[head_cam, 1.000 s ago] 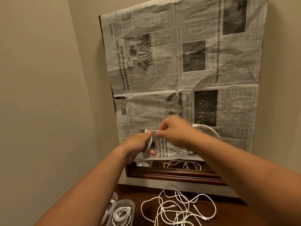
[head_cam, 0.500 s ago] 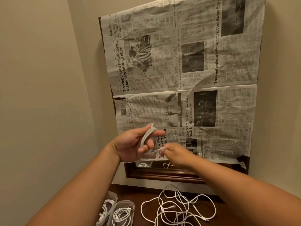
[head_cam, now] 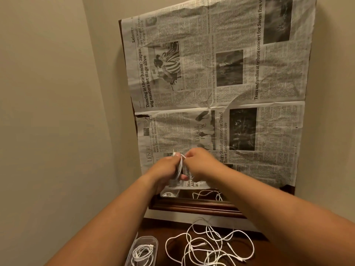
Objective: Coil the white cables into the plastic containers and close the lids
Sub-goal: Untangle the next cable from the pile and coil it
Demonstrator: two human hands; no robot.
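While both arms reach out over the bench (head_cam: 161,227), the left hand (head_cam: 165,169) has its grip curled round a bundle of white cable (head_cam: 179,167). It holds the loops upright and well above the wood, I'd judge so they cannot spring apart or snag on what lies below. The right hand (head_cam: 199,162) meets it at the top of the bundle. Its grip seems to be pinching the free strand there, likely to lay on another turn or tuck the end, though blur smears the fingertips. Below, toward the bench's near left corner, a plastic container (head_cam: 151,240) lies with a finished coil (head_cam: 143,254) in it, and whether a lid is on it I cannot tell. Just beside it, toward the middle, the loose cables (head_cam: 209,244) sprawl in a tangle, waiting their turn within easy reach. The bottom of the view cuts off the container and tangle alike, so how many cables remain is unclear. Newspaper (head_cam: 211,89) covers nearly all the mirror frame (head_cam: 192,205) at the bench's back edge, and only a bare strip of glass shows under it.
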